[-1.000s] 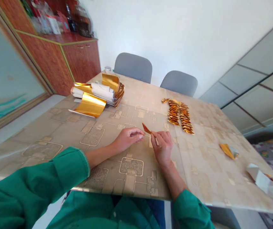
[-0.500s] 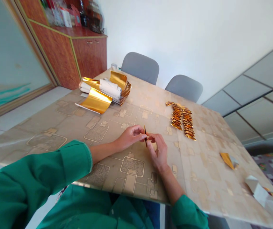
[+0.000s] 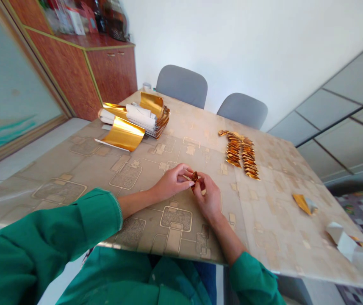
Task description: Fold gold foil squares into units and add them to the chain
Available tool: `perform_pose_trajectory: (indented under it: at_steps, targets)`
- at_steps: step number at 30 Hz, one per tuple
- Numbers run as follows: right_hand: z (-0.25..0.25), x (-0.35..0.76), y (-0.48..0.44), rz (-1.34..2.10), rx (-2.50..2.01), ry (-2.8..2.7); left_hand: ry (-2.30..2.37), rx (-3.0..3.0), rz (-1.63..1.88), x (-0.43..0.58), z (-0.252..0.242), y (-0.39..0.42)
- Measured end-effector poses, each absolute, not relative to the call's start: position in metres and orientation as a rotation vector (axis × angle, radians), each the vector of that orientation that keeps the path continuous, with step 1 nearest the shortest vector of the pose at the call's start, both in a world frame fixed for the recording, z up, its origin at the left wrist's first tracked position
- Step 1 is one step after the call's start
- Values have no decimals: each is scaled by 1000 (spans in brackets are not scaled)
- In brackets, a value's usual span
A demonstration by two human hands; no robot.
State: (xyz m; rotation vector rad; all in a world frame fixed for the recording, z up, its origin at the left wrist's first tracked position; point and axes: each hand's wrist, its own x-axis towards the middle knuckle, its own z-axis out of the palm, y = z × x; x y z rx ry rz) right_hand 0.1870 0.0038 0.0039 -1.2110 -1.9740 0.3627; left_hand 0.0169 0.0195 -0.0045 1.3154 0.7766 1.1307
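Observation:
Between my fingertips is a small folded piece of gold foil [image 3: 195, 178], pinched by my left hand [image 3: 171, 183] and my right hand [image 3: 208, 197]. Its lower part is hidden by my fingers. Beyond my hands, a double row of folded gold foil pieces [image 3: 240, 154] lies on the patterned table cover [image 3: 176, 237]. A stack of gold-and-white foil sheets [image 3: 133, 123] sits at the far left of the table, with curled sheets on top. To the right, a loose gold foil piece [image 3: 303, 204] lies near a crumpled white paper [image 3: 342, 241].
Two grey chairs [image 3: 181, 87] stand behind the far table edge. A reddish wooden cabinet [image 3: 111, 72] with bottles and packets on top stands behind the left corner. A large mirrored panel [image 3: 9, 80] fills the left side. My green sleeves come in from below.
The gold piece, a flat pointed strip a second ago, then seen edge-on, is now a small folded shape held by both hands. My hands have drawn closer together.

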Motion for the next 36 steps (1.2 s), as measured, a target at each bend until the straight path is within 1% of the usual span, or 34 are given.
perform_pose_trajectory:
  at_steps: [3,9,12,18,21,27,31,36]
  targets:
    - [4,186,3,332,-1237,-2041,815,1337,1115,17,-4,19]
    - [7,182,-3,295,-1521,-2159,929,1501,1138,18,-5,18]
    - [7,182,-4,233,-1582,-2210,990,1551,1144,19,-5,16]
    - [2,185,0,154,-1424,-2148,1042,1529,1110,17,-2,14]
    - [2,187,2,193,-1405,-2089,1038,1465,1125,16,-4,14]
    - [0,186,4,230,-1367,-2015,1075,1560,1112,18,-12,13]
    - [0,186,4,243,-1340,-1988,1090,1601,1069,19,-12,11]
    - [2,187,3,322,-1371,-2000,1091,1581,1099,17,-11,12]
